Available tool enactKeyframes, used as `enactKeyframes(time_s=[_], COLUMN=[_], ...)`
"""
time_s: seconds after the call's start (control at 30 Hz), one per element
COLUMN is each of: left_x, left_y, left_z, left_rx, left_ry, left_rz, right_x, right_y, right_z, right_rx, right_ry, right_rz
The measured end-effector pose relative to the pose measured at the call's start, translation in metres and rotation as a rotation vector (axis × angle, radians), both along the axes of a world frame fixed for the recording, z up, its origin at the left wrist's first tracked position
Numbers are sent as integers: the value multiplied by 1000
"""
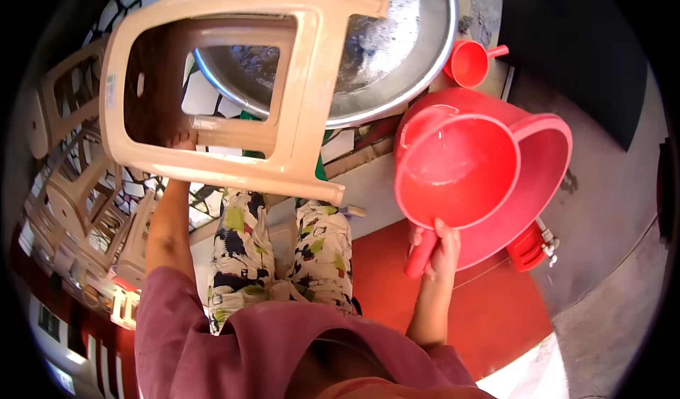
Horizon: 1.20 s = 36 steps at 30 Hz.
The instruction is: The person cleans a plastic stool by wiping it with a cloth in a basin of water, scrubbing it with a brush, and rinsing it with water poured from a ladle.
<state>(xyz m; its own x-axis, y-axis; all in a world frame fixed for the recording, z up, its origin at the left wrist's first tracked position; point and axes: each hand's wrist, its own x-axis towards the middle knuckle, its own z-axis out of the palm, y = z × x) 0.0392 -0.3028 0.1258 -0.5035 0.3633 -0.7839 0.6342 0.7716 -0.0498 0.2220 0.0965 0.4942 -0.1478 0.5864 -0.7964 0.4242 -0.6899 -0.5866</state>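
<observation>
A beige plastic stool is held tilted over the near left side of a metal basin. My left hand is closed on the stool's lower edge; part of the hand is hidden behind the plastic. In my right hand is the handle of a red dipper, its fingers wrapped round it. The dipper's wide mouth faces up, above a larger red tub. Some water shows inside the dipper. Sudsy water fills part of the basin.
A small red mug stands beside the basin's right rim. Several beige stools are at the left. A tap is at the right, near another red container. A black panel stands at the upper right.
</observation>
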Motion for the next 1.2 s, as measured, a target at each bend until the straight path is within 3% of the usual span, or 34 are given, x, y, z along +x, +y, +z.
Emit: enactKeyframes(time_s=[0.03,0.1,0.17,0.3,0.4,0.53,0.67,0.9,1.1,1.2], left_x=[-5,-7,-9,-26,-24,-28,-27,-29,-29,-28], left_y=[5,-3,-10,5,9,17,18,18,19,21], left_z=[1,-26,-51,-56,-71,-73,-81,-86,-85,-87], left_rx=[44,196,234,228,293,288,305,339,335,381], left_ry=[59,227,204,157,231,179,188,165,129,156], left_rz=[2,-51,24,93,53,69,70,55,82,83], right_x=[-10,-14,-15,-23,-23,-27,-34,-23,-34,-53], right_y=[-5,-6,-3,-11,-21,-18,1,7,-32,-45], right_z=[-6,-31,-62,-126,-161,-191,-207,-186,-201,-253], right_rx=[8,-77,-95,43,2,21,93,122,-35,-104], right_ry=[-67,-76,-173,-443,-459,-463,-412,-445,-296,-127], right_rz=[113,98,141,567,724,656,369,214,440,852])
